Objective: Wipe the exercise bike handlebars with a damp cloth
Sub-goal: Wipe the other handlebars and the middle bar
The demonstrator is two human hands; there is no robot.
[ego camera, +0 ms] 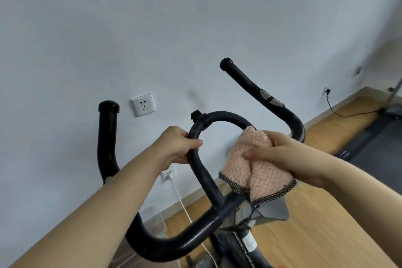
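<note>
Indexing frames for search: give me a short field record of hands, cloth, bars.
left hand: grips loop, left side
right hand: holds cloth against loop, right side
cloth: pink, bunched, grey edge hanging
bars: black, both horn ends bare
background: socket on wall

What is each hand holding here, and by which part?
The left hand grips the left side of the handlebars' centre loop. The right hand holds the bunched pink cloth against the loop's right side.
</note>
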